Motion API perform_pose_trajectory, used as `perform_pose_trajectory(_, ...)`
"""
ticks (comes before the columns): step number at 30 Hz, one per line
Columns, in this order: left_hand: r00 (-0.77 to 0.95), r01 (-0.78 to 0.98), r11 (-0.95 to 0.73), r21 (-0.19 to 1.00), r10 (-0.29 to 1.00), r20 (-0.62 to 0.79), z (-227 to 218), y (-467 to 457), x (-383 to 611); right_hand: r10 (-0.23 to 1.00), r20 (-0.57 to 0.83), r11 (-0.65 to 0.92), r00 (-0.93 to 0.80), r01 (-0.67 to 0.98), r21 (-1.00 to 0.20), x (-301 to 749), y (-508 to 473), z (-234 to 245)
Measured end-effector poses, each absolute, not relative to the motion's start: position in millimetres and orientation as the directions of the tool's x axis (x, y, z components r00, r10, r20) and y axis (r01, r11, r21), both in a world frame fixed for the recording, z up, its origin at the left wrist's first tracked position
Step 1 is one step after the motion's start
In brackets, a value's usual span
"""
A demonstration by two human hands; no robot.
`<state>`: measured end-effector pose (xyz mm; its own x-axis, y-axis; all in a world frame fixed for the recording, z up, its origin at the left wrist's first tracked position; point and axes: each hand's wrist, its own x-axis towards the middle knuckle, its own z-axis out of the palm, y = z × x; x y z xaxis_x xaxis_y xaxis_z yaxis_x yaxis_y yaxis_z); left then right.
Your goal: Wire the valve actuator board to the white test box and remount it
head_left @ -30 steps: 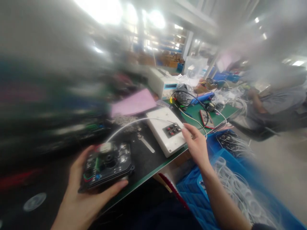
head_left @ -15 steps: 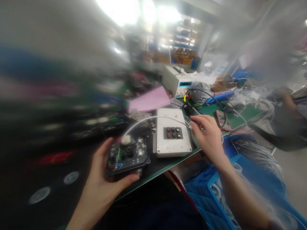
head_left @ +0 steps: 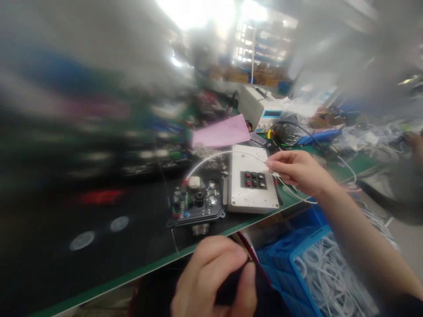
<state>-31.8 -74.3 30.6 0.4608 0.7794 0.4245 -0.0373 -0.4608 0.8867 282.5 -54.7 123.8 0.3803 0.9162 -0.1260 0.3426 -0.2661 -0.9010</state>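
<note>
I am logging one module [head_left: 205, 213], lying board-up by the near edge of the bench [head_left: 139, 253] beside a box [head_left: 247, 202], cable [head_left: 214, 155] attached but joining no visible box terminals [head_left: 254, 179], my right hand [head_left: 295, 171] pinching that cable, my left hand [head_left: 209, 275] hanging half-curled, seemingly holding nothing.

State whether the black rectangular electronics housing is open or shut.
Open: the housing shows no cover; its white block and round black part sit exposed.

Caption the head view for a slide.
Right hand pinches a white cable that arches from the black circuit unit.
</note>
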Motion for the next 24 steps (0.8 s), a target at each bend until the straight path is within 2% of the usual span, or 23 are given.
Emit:
perform_pose_trajectory(1, 0.44, -0.081, -0.517, 0.852, 0.748, 0.496, 36.5, -72.4, -16.2, 0.905, -0.2, -0.275, 0.377, 0.158, -0.948, 278.4, -55.3, 124.5)
perform_pose_trajectory(2, 0.486, -0.136, -0.488, 0.862, 0.726, 0.487, 42.6, -68.7, 0.5, 0.897, -0.254, -0.275, 0.362, 0.008, -0.961, 273.8, -56.1, 124.4)
perform_pose_trajectory(4, 0.544, -0.182, -0.287, 0.941, 0.767, 0.339, 53.2, -58.4, 32.6, 0.895, -0.322, -0.277, 0.309, -0.181, -0.944, 264.7, -58.1, 122.5)
perform_pose_trajectory(6, 0.569, -0.217, -0.084, 0.973, 0.799, 0.196, 59.4, -48.9, 57.4, 0.895, -0.36, -0.286, 0.263, -0.28, -0.917, 257.4, -60.6, 119.1)
perform_pose_trajectory(9, 0.584, -0.234, 0.056, 0.971, 0.806, 0.095, 61.7, -42.2, 76.0, 0.9, -0.395, -0.319, 0.186, -0.337, -0.886, 251.8, -64.6, 114.1)
perform_pose_trajectory(14, 0.545, -0.21, 0.044, 0.977, 0.834, 0.08, 61.4, -45.4, 79.3, 0.898, -0.402, -0.318, 0.178, -0.367, -0.874, 249.9, -69.3, 111.2)
perform_pose_trajectory(24, 0.546, -0.271, 0.133, 0.953, 0.837, 0.038, 56.4, -45.6, 80.7, 0.917, -0.387, -0.333, 0.097, -0.348, -0.876, 256.1, -76.6, 112.3)
